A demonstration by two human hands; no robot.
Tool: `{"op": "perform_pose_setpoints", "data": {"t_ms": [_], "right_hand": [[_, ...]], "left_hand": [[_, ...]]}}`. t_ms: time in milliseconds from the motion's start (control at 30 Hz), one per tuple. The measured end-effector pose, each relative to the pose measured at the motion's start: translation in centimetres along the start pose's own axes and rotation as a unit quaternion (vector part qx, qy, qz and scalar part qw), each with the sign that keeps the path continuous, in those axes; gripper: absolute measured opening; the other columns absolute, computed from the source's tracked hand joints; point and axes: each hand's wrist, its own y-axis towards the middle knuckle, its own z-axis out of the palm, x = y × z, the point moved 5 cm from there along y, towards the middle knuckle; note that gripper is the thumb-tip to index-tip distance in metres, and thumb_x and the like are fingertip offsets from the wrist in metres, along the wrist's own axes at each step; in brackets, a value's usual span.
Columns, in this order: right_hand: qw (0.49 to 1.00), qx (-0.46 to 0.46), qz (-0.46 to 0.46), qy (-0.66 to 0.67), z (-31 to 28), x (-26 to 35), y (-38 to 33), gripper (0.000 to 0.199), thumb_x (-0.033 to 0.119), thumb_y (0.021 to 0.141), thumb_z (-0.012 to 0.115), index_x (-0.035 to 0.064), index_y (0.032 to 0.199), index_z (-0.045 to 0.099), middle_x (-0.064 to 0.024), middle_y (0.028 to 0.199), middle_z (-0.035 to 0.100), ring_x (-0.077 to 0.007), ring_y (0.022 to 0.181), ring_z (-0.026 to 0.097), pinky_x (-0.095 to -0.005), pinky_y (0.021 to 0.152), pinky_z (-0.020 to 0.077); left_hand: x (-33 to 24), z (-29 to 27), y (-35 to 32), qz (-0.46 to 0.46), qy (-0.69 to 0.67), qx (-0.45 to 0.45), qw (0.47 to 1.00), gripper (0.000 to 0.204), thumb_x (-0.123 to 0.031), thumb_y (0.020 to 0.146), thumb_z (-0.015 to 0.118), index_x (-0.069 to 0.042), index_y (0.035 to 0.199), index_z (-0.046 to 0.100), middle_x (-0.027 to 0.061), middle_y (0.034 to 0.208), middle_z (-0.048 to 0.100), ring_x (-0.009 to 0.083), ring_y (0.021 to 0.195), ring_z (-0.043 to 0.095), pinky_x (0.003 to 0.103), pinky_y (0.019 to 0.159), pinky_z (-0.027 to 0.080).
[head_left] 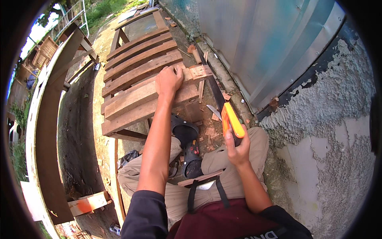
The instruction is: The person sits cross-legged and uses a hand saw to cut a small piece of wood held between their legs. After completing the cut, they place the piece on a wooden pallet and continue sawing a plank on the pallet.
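Observation:
My right hand (238, 149) is wrapped round the yellow and orange handle of a handsaw (217, 93). The saw's dark blade points away from me and lies against the end of a wooden board (135, 99). That end sticks out past the right side of a slatted wooden bench (149, 51). With curled fingers, my left hand (169, 81) grips the board and bears down on it near that end. The fingertips are partly hidden behind the hand. The board lies across the bench slats nearest me.
Wood offcuts (210, 132) and a knife-like blade (215, 110) lie on the ground by my feet. Close on the right stand a metal sheet door (254, 44) and a rough plastered wall (330, 91). A large wooden frame (47, 131) stands at the left.

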Motion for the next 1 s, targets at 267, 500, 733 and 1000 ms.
{"op": "perform_pose_setpoints", "data": {"t_ms": [267,500,733,1000], "right_hand": [[0.997,-0.022,-0.045,-0.061,-1.5,4.2,-6.4,0.036,0.025,0.098,0.071,-0.0015,0.119,0.058,-0.0061,0.084,0.064,-0.0143,0.074,0.062,-0.0309,0.069,0.0517],[0.999,-0.036,-0.001,0.034,-1.8,3.6,-8.1,0.036,0.025,0.103,0.065,-0.0016,0.125,0.057,-0.0049,0.089,0.063,-0.0113,0.074,0.059,-0.0298,0.068,0.0506],[0.998,-0.056,-0.001,0.034,-1.7,6.0,-10.8,0.035,0.026,0.104,0.062,-0.0015,0.125,0.056,-0.0027,0.086,0.059,-0.0068,0.068,0.057,-0.024,0.06,0.047],[0.995,-0.064,-0.06,0.044,-1.8,8.5,-13.3,0.059,0.043,0.104,0.056,-0.0057,0.135,0.045,-0.0034,0.079,0.052,-0.0106,0.066,0.053,-0.0272,0.059,0.0506]], "left_hand": [[0.4,-0.4,-1.0,0.14,0.032,-0.02,0.989,0.043,-0.042,0.098,0.054,-0.003,0.099,0.072,0.0168,0.103,0.072,0.0347,0.104,0.066,0.048,0.091,0.047],[1.8,-1.2,-4.4,0.164,0.127,0.004,0.978,0.079,-0.068,0.088,0.061,-0.004,0.134,0.061,0.0148,0.126,0.065,0.032,0.123,0.057,0.049,0.107,0.035],[1.2,-0.4,-4.7,0.143,0.144,-0.032,0.979,0.079,-0.067,0.087,0.064,-0.008,0.138,0.057,0.0126,0.142,0.056,0.0301,0.137,0.047,0.059,0.115,0.03],[-4.9,3.5,-2.6,0.266,0.023,0.047,0.963,0.054,-0.053,0.091,0.067,-0.015,0.13,0.065,0.0084,0.139,0.06,0.0283,0.133,0.053,0.056,0.112,0.035]]}}
